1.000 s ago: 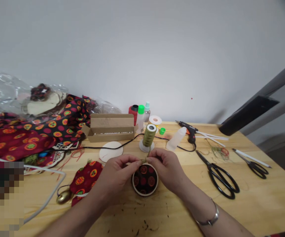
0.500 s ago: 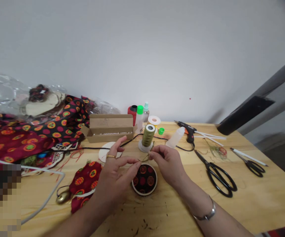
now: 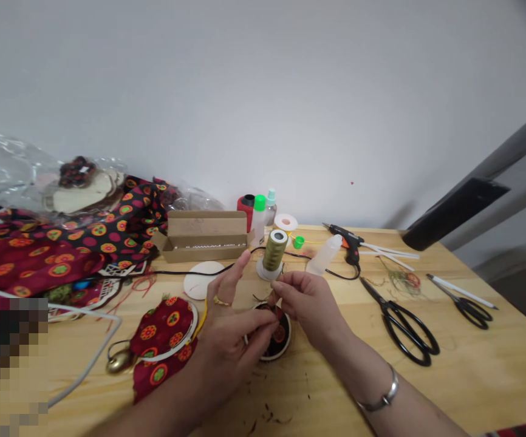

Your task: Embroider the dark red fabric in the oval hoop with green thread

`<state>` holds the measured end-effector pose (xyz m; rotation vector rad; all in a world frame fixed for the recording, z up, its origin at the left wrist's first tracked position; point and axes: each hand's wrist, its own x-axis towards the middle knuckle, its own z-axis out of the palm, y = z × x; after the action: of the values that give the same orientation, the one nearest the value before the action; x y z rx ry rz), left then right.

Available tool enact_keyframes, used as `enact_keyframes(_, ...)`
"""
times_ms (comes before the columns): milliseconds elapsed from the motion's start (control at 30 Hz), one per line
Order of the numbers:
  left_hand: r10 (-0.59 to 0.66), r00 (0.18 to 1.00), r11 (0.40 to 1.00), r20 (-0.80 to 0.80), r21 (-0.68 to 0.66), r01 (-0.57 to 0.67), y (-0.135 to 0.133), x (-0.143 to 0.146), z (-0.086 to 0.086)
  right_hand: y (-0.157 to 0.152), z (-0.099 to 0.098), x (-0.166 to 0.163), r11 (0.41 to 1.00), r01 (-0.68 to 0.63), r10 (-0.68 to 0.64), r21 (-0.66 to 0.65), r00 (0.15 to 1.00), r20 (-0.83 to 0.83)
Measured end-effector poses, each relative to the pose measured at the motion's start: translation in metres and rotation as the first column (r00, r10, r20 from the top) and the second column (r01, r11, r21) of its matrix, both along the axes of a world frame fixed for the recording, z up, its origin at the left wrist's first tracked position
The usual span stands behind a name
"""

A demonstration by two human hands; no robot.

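Observation:
My left hand (image 3: 238,334) pinches thumb and index finger together over a round disc (image 3: 282,332) covered in dark patterned fabric with a pale rim, hiding its left part. Close by on the right, my right hand (image 3: 311,303) is closed in a pinch as well. A fine olive thread (image 3: 260,298) runs at the fingertips of both hands; its exact path between them is too small to follow. Just behind the fingers stands a spool of olive thread (image 3: 274,252) on a white base.
Large black-handled scissors (image 3: 409,331), smaller scissors (image 3: 467,309) and a glue gun (image 3: 347,240) lie to the right. A white squeeze bottle (image 3: 325,255) leans behind my right hand. Left are a cardboard box (image 3: 206,243), red patterned fabric pieces (image 3: 167,328) and a brass bell (image 3: 119,362).
My left hand has moved right and slightly down, its pinch now over the disc and covering more of it. My right hand stays nearly in place, still pinching.

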<state>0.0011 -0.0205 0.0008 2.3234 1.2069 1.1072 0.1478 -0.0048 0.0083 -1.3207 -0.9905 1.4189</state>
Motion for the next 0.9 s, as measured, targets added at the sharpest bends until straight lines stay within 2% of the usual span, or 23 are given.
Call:
enact_keyframes(133,-0.047,0.999,0.998,0.028,-0.051,0.048,0.002,0.001,-0.006,-0.002,0.004,-0.002,0.998,-0.039,0.035,-0.041,0.994,-0.101)
enact_keyframes(267,-0.116,0.987,0.973,0.115,-0.189,0.136,0.004,0.0,-0.008,-0.003,0.005,-0.004,0.999,-0.041,0.037,-0.026,0.992,-0.121)
enact_keyframes(333,-0.116,0.964,0.927,0.238,-0.322,0.191,0.005,-0.002,-0.007,-0.003,0.006,-0.004,0.998,-0.051,0.049,-0.022,0.994,-0.098)
enact_keyframes(400,-0.019,0.903,0.851,0.429,-0.467,0.24,0.008,-0.003,-0.006,-0.004,0.005,-0.004,0.998,-0.064,0.062,-0.025,0.996,-0.065)
enact_keyframes(433,0.054,0.846,0.814,0.53,-0.515,0.27,0.01,-0.004,-0.006,-0.004,0.004,-0.004,0.997,-0.07,0.069,-0.025,0.996,-0.052)
enact_keyframes(500,0.159,0.728,0.758,0.666,-0.555,0.343,0.014,-0.004,-0.007,-0.004,0.001,-0.004,0.996,-0.088,0.087,-0.027,0.996,-0.034)
enact_keyframes(567,0.177,0.687,0.692,0.705,-0.585,0.423,0.016,-0.003,-0.008,-0.005,-0.001,-0.003,0.994,-0.109,0.108,-0.026,0.994,-0.019)
enact_keyframes(700,0.176,0.677,0.54,0.715,-0.645,0.541,0.014,0.001,-0.009,-0.007,-0.002,-0.004,0.993,-0.115,0.115,-0.003,0.991,0.073)
enact_keyframes(800,0.172,0.721,0.496,0.672,-0.691,0.526,0.013,0.002,-0.01,-0.009,-0.001,-0.005,0.99,-0.132,0.124,0.044,0.981,0.146)
enact_keyframes(900,0.111,0.787,0.478,0.607,-0.727,0.494,0.013,0.001,-0.009,-0.009,-0.002,-0.006,0.987,-0.143,0.126,0.076,0.973,0.194)
